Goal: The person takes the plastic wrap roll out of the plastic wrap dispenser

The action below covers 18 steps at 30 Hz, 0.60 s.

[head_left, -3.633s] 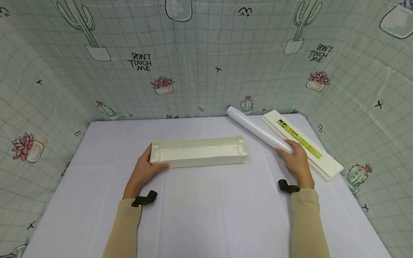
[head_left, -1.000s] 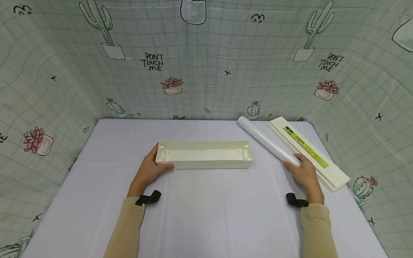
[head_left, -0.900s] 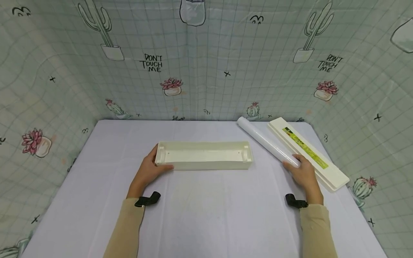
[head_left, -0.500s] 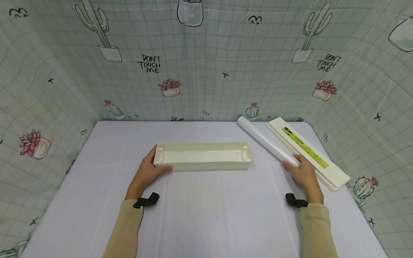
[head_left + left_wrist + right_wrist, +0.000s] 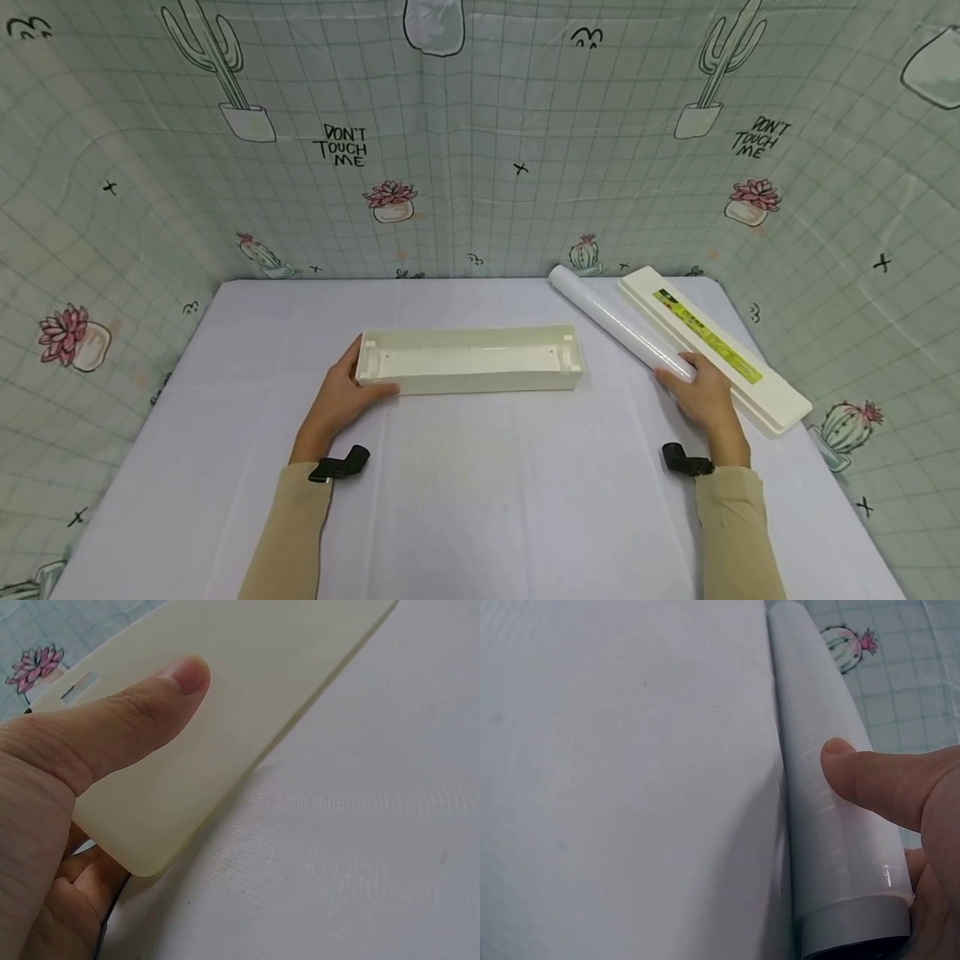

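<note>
Near the middle of the table lies a long, cream-coloured open box, its inside bare. My left hand grips the box's left end, thumb on the front wall and the other fingers behind the end. In the left wrist view the thumb lies flat along the smooth wall, by a small slot. To the right, a white roll of plastic wrap lies slanting on the cloth. My right hand holds its near end. In the right wrist view, the thumb presses on the glossy film, just above the bare core end.
A long cream lid with a yellow-green label lies slanted beside the roll, close to the table's right edge. White cloth covers the table. A cactus-print curtain surrounds its back and sides.
Compared with the oldest frame, the head view has shifted slightly. Both hands keep hold of the same things, and the box, roll and lid stay about where they were.
</note>
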Each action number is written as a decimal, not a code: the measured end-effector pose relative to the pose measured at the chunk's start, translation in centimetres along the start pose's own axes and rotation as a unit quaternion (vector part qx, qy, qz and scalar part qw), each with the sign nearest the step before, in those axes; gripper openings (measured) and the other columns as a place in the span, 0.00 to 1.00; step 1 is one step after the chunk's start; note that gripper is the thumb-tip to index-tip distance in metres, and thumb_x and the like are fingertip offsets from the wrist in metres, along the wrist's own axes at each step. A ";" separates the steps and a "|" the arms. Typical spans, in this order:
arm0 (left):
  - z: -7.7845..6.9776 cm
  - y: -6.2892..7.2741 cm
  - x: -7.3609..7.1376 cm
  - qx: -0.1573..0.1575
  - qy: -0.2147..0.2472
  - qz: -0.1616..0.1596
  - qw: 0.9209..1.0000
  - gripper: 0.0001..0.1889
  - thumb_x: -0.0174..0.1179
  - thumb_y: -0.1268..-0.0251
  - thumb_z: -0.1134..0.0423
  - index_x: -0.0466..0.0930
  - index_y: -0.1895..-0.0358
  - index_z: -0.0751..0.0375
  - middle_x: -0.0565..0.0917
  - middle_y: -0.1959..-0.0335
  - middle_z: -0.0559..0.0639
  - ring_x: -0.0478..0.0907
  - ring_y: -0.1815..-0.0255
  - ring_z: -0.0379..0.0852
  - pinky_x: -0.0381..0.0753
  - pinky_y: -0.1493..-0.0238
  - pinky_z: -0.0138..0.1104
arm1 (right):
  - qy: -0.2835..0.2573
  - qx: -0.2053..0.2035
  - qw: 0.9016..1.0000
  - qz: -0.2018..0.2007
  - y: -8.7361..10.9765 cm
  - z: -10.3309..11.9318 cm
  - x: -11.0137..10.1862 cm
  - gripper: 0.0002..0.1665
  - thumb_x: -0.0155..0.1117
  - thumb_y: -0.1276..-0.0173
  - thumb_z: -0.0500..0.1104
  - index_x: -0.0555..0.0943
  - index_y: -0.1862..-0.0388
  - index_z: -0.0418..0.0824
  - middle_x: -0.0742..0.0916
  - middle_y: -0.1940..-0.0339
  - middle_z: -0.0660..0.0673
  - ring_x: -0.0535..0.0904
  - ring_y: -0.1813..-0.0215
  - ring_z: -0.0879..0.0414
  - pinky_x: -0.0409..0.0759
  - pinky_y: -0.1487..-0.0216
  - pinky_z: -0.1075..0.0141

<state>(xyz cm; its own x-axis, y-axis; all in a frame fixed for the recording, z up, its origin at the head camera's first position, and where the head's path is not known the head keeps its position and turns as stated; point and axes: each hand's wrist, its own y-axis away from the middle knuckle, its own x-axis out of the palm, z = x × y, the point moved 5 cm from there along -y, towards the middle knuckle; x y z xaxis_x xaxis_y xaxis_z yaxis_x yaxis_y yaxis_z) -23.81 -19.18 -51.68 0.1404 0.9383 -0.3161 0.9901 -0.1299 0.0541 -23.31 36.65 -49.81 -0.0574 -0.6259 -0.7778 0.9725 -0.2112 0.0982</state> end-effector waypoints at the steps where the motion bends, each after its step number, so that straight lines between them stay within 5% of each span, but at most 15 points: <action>1: -0.1 0.0 0.0 0.001 -0.002 0.000 1.000 0.63 0.80 0.46 0.54 0.41 0.14 0.47 0.58 0.17 0.55 0.61 0.21 0.57 0.61 0.23 0.54 | 0.000 0.000 1.000 -0.002 0.0 0.0 0.0 0.45 0.61 0.23 0.57 0.64 0.26 0.24 0.70 0.28 0.20 0.68 0.30 0.28 0.66 0.31 0.35; 11: -0.4 0.8 -0.3 -0.001 -0.011 0.016 1.000 0.62 0.78 0.41 0.54 0.38 0.14 0.51 0.55 0.16 0.56 0.59 0.20 0.58 0.61 0.23 0.54 | 0.023 -0.024 0.999 -0.002 0.2 0.4 0.3 0.43 0.61 0.24 0.57 0.65 0.26 0.26 0.71 0.29 0.20 0.68 0.30 0.26 0.66 0.32 0.34; 18: -0.3 1.3 -2.2 -0.003 -0.055 0.038 0.998 0.60 0.75 0.38 0.54 0.38 0.15 0.59 0.46 0.14 0.57 0.51 0.16 0.59 0.64 0.26 0.45 | 0.083 -0.038 0.996 0.020 0.4 0.8 -0.3 0.45 0.60 0.25 0.59 0.64 0.26 0.27 0.70 0.31 0.19 0.66 0.32 0.21 0.62 0.38 0.26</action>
<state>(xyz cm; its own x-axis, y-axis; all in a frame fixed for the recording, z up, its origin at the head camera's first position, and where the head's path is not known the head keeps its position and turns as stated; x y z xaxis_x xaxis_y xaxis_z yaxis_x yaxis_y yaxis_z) -22.80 -21.35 -50.58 0.2150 0.8846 -0.4138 0.9766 -0.1969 0.0865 -23.13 36.13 -49.05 0.0145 -0.4987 -0.8666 0.9878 -0.1274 0.0898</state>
